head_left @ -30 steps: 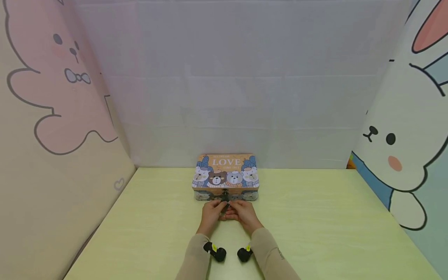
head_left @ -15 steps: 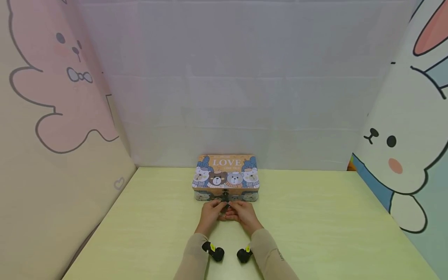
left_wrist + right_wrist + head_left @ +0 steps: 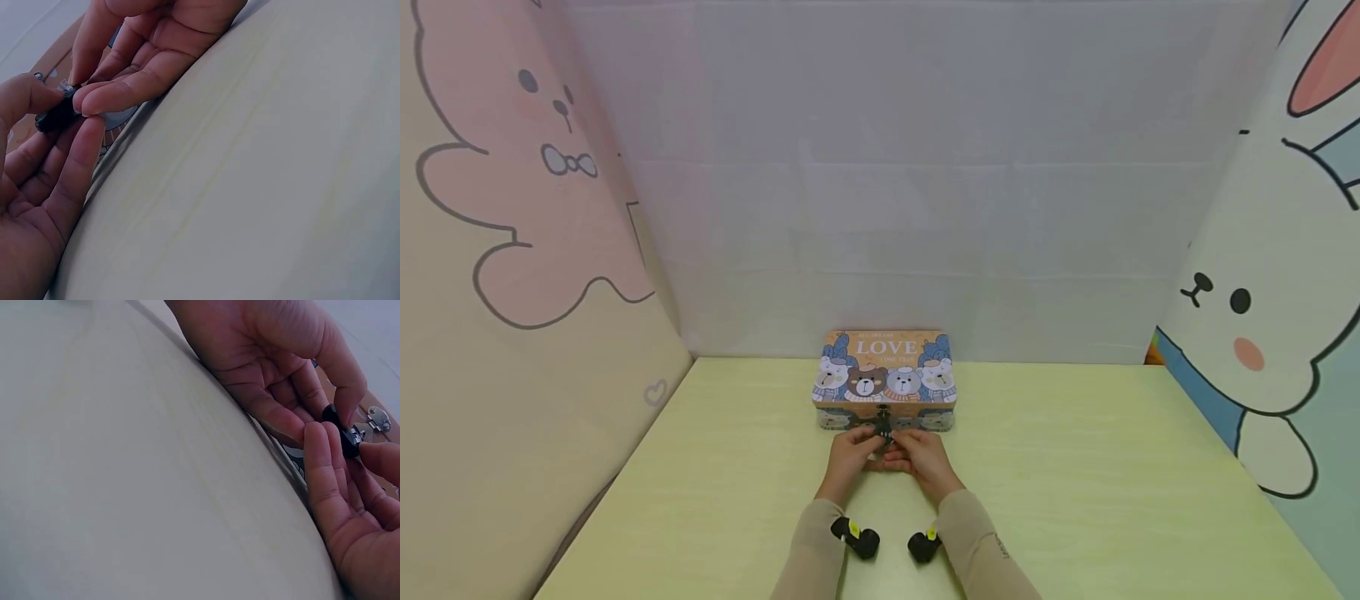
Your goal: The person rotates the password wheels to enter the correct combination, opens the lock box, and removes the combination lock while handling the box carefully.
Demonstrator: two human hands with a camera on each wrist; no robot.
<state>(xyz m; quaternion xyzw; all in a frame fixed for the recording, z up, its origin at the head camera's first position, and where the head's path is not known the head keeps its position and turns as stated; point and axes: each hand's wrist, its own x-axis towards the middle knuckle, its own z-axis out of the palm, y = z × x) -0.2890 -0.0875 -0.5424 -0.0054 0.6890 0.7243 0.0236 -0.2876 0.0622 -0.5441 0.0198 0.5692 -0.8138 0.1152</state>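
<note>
Left grip (image 3: pixel 847 461) and right grip (image 3: pixel 928 461) pinched the lock (image 3: pixel 59 115) at the front of the box (image 3: pixel 886 367); probably light, rigid and slick, it was best held by its body's ends.

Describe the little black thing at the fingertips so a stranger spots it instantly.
On the yellowish table stands a box printed LOVE. At its front, the left hand and right hand pinch a small black piece. Unlike the silvery latch nearby, its body is black.
</note>
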